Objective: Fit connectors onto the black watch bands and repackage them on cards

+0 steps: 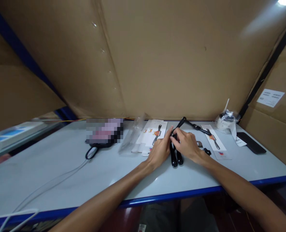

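Observation:
Both my hands meet over a bundle of black handled tools (176, 157) lying on the grey table (68, 170). My left hand (160, 149) rests curled against the bundle's left side, fingertips pinched at its upper end. From the right, my right hand (186, 143) closes its fingers on the same upper part. Two rounded black handle ends stick out toward me below the hands. Another black tool (181, 122) lies just behind the fingers.
White printed packaging cards (154, 132) lie behind my left hand, another card (214, 139) to the right. A clear plastic bag (133, 137), a wrapped roll (226, 120), a black phone (251, 142), a blurred pink item (104, 130) and white cables (48, 185) sit around. Cardboard walls enclose the bench.

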Tool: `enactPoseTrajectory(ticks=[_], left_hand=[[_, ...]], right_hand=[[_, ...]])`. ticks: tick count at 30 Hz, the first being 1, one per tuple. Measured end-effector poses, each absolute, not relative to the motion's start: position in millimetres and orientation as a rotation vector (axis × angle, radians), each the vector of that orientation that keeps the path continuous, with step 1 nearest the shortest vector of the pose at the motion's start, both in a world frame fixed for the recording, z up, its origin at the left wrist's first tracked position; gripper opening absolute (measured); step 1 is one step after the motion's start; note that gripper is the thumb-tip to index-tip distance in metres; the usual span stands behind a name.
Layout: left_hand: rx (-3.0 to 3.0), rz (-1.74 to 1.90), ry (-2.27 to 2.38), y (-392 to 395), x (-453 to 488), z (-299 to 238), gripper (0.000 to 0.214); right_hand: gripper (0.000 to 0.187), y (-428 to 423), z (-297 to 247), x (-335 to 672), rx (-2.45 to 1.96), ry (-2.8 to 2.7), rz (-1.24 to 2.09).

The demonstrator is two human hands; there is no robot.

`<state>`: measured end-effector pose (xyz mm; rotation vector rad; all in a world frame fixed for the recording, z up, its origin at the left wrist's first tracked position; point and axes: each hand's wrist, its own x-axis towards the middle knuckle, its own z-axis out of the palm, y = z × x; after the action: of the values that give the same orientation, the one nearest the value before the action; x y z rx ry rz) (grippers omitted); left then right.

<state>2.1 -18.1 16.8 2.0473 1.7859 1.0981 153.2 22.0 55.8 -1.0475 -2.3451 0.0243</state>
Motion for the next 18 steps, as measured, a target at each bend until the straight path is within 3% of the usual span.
enactPoseTrajectory(ticks=[6, 12, 18], left_hand=[[2.007, 1.04, 1.846, -20, 6, 19, 0.065], [1.971, 1.111, 1.782, -19, 4, 19, 0.056], [1.784, 1.351, 1.612, -10, 3, 15, 0.044]], right_hand=[[0.024, 28, 55, 149, -1.131, -2.272, 0.187], [0.032, 41, 50, 147, -1.048, -2.062, 1.069], [0.028, 40, 54, 154, -1.172, -2.23, 0.307]])
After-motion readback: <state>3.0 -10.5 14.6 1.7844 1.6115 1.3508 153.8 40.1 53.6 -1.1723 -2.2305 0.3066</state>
